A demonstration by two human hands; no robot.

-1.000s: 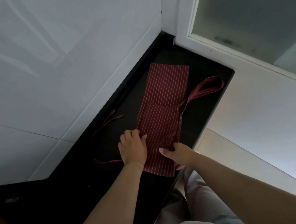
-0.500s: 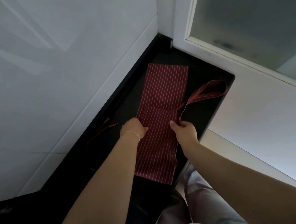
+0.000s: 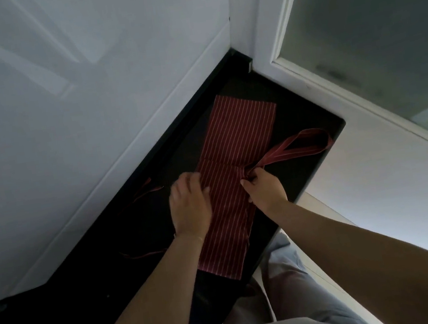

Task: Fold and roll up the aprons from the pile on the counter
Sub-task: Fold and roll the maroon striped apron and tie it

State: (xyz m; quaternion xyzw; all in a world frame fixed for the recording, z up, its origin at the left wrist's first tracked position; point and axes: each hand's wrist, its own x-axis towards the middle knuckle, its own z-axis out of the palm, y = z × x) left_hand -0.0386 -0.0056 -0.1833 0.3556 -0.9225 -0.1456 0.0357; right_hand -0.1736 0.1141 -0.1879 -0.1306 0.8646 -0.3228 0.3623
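While my left hand (image 3: 190,207) presses flat, fingers unclenched, on the folded apron's (image 3: 237,158) left edge, my right hand (image 3: 264,189) pinches its strap (image 3: 296,146); black counter (image 3: 317,174) is bare to the right, white wall (image 3: 86,97) left.

I see a red striped apron (image 3: 237,158) folded into a long strip on the black counter (image 3: 317,174). Left hand (image 3: 190,207) presses its left edge flat — right hand (image 3: 265,190) pinches the neck strap (image 3: 299,146) at the right edge. Thin ties (image 3: 145,191) trail left.

dim, window-lit from right, edges warped
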